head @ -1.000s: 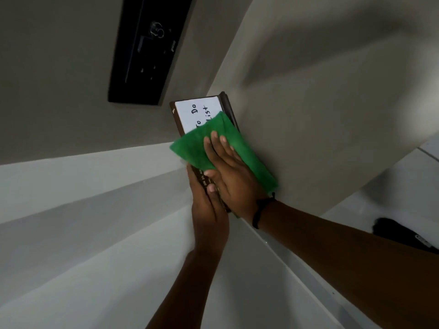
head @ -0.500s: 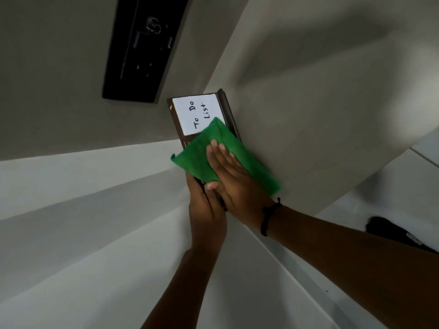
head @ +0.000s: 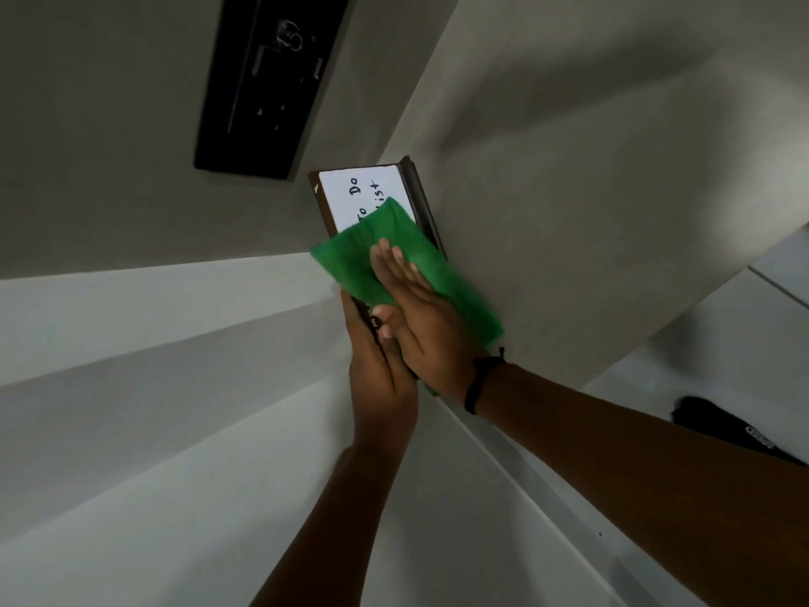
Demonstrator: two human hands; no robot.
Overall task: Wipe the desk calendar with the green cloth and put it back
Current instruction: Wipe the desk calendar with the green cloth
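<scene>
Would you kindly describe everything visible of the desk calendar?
The desk calendar has a dark brown frame around a white card handwritten "To Do List". It is held up near the wall. The left hand grips its lower end; the right hand presses the green cloth flat over its lower face, partly covering the writing.

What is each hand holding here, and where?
Left hand grips the desk calendar at its lower end. Right hand presses the green cloth flat against its face.

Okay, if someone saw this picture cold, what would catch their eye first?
The bright green cloth at centre, pressed flat by the right hand onto the desk calendar, whose white "To Do List" page shows above it. The left hand grips the calendar's lower end; a black wall panel sits upper left.
</scene>
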